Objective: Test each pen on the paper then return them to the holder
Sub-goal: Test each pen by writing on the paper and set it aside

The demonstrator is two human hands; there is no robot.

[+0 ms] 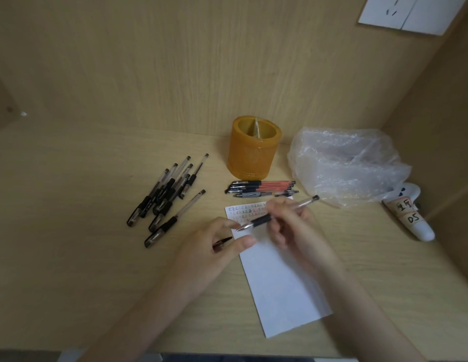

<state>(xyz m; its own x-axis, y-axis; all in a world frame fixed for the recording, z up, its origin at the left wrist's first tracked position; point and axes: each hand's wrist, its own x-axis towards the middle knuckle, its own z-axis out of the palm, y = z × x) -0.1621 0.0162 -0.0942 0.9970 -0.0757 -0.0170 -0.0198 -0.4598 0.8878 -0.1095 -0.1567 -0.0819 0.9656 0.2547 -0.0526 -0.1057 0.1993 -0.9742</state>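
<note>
Gripping the pen by its black rubber sleeve, the right hand held it slanted, tip just above the written upper end of the paper; the left hand pinched a small dark piece, probably the cap, between thumb and fingers at the sheet's left edge. The pen looked light and stiff, its clear barrel likely slick, so the rubber sleeve near the tip seemed the surest hold; the fine point would probably not take a hard press. The thin sheet lay loose and might slide under a stroke unless pinned. The amber holder stood upright behind the paper, only a divider showing inside; a pile of capped black pens lay to its left; a row of orange-barrelled pens lay just in front of it, near the sheet's top edge. The desk was smooth pale wood grain, set in an alcove of matching panels; crumpled bubble wrap sat at the right, a white labelled tube beside it, a wall socket high above.
</note>
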